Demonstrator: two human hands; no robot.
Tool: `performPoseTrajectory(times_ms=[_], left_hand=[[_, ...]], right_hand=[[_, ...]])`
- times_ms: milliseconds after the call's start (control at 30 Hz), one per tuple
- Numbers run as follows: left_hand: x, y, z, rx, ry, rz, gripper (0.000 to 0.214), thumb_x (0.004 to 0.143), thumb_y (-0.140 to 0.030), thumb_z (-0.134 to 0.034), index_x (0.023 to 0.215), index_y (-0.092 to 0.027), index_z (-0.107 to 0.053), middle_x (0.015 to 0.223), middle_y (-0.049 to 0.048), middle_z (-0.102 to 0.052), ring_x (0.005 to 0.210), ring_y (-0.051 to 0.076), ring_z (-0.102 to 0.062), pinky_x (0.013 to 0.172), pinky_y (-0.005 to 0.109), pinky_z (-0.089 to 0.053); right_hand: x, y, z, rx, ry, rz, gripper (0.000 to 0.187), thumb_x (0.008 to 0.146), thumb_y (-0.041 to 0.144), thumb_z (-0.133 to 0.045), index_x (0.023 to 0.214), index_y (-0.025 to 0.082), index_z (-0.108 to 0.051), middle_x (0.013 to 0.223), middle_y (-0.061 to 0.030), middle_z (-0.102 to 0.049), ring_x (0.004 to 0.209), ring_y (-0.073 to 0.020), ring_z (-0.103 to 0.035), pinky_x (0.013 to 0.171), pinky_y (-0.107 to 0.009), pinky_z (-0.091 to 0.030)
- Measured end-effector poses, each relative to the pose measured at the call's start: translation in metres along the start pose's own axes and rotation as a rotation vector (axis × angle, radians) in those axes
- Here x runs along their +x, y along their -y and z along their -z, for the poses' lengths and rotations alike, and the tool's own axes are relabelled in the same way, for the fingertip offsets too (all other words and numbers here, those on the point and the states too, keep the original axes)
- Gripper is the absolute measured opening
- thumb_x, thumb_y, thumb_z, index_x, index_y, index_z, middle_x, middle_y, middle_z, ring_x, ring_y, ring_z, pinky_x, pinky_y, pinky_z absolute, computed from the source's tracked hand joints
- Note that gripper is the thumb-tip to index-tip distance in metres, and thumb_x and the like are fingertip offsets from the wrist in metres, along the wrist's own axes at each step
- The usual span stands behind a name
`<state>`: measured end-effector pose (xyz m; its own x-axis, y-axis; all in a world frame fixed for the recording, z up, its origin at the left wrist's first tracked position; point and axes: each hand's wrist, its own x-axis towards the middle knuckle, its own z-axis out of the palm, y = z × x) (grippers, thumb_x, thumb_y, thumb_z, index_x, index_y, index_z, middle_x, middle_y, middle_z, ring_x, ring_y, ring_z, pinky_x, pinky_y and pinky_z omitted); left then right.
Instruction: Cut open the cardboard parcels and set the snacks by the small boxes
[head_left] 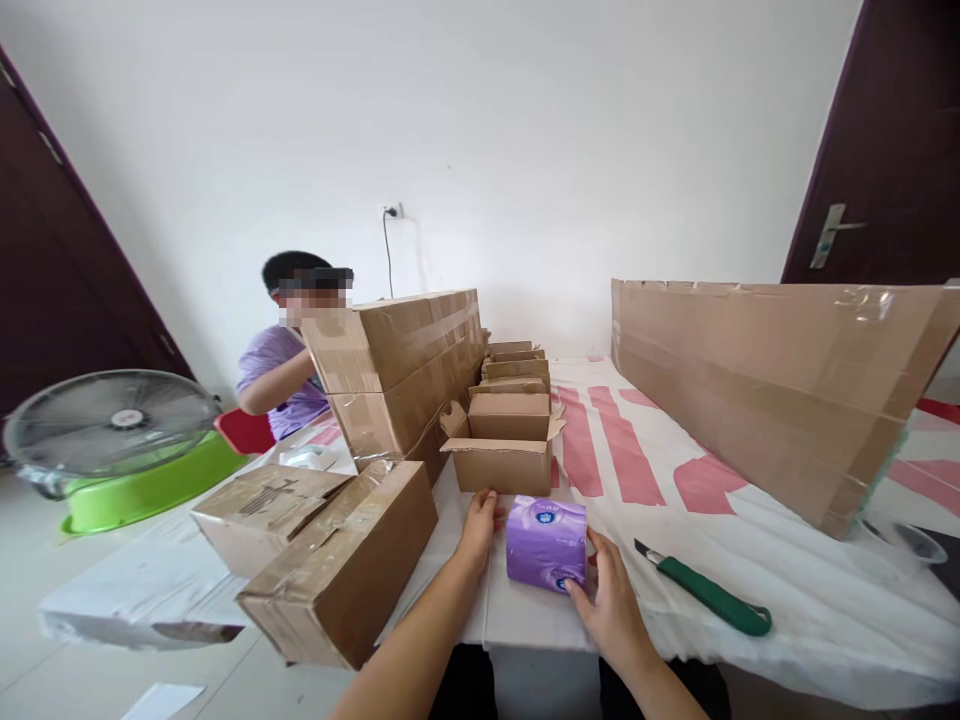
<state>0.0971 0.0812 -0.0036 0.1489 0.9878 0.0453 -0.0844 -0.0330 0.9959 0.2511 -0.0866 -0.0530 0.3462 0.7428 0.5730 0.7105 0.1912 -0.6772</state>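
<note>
Now the co-worker (276,370) is half lost, face pixelated, trunk cut off by the stacked boxes (409,365)! The front carton (501,468) hides its own floor, the purple pack's (546,555) finest print defeats us, and the right-hand door (892,150) runs off the edge.

Purple and green amid plain brown

The wrapped pack (546,550) is purple, with paler swirls and blue-and-white emblems. Plain brown marks the open carton (502,468) and large box (750,390). White cloth (645,515) bears pinkish-red shapes. The knife handle (716,597) is dark green, the fan base (150,490) lime, the chair (247,430) red.
</note>
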Motion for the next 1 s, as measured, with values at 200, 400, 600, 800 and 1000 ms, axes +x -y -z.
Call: performPoseTrajectory(times_ms=[200,400,600,800,1000], left_hand=[[-0.064,0.006,0.013,0.093,0.279,-0.295,0.074,0.073,-0.057,-0.066,0.133,-0.020,-0.045,0.139,0.0138,-0.049,0.130,0.031,-0.046,0.107,0.044,-0.038],[-0.063,0.005,0.023,0.529,0.122,-0.522,0.052,0.068,-0.014,-0.066,0.118,-0.022,-0.055,0.127,0.0091,-0.058,0.117,0.026,-0.057,0.100,0.044,-0.045],[-0.040,-0.023,0.036,0.752,-0.242,-0.771,0.028,0.082,-0.019,-0.055,0.110,-0.015,-0.057,0.134,0.0187,-0.048,0.123,0.033,-0.049,0.099,0.051,-0.043],[-0.059,0.003,0.010,1.268,0.198,-1.348,0.040,0.089,-0.019,-0.054,0.126,-0.033,-0.058,0.140,0.0062,-0.052,0.130,0.030,-0.040,0.102,0.046,-0.034],[-0.015,0.003,-0.005,1.446,0.276,-0.850,0.042,0.091,-0.016,-0.048,0.125,-0.038,-0.060,0.133,0.0094,-0.055,0.121,0.031,-0.045,0.096,0.049,-0.037]], right_hand=[[-0.002,0.005,0.000,-0.027,-0.040,0.015,0.056,0.081,0.019,-0.057,0.135,0.019,-0.041,0.105,-0.0107,-0.060,0.092,-0.0260,-0.064,0.079,-0.040,-0.057],[-0.003,0.006,0.003,-0.039,0.033,0.036,0.054,0.082,0.020,-0.055,0.134,0.019,-0.041,0.104,-0.0091,-0.061,0.078,-0.0207,-0.064,0.073,-0.036,-0.057],[-0.004,0.008,0.005,-0.063,0.083,0.038,0.051,0.083,0.020,-0.052,0.133,0.020,-0.040,0.101,-0.0073,-0.060,0.071,-0.0169,-0.061,0.071,-0.035,-0.056],[-0.003,0.010,0.005,-0.091,0.118,0.060,0.044,0.083,0.019,-0.052,0.127,0.019,-0.045,0.101,-0.0075,-0.061,0.075,-0.0180,-0.062,0.073,-0.036,-0.056],[-0.002,0.013,0.008,-0.061,0.138,0.026,0.037,0.083,0.019,-0.052,0.120,0.020,-0.051,0.098,-0.0060,-0.062,0.073,-0.0171,-0.062,0.071,-0.033,-0.056]])
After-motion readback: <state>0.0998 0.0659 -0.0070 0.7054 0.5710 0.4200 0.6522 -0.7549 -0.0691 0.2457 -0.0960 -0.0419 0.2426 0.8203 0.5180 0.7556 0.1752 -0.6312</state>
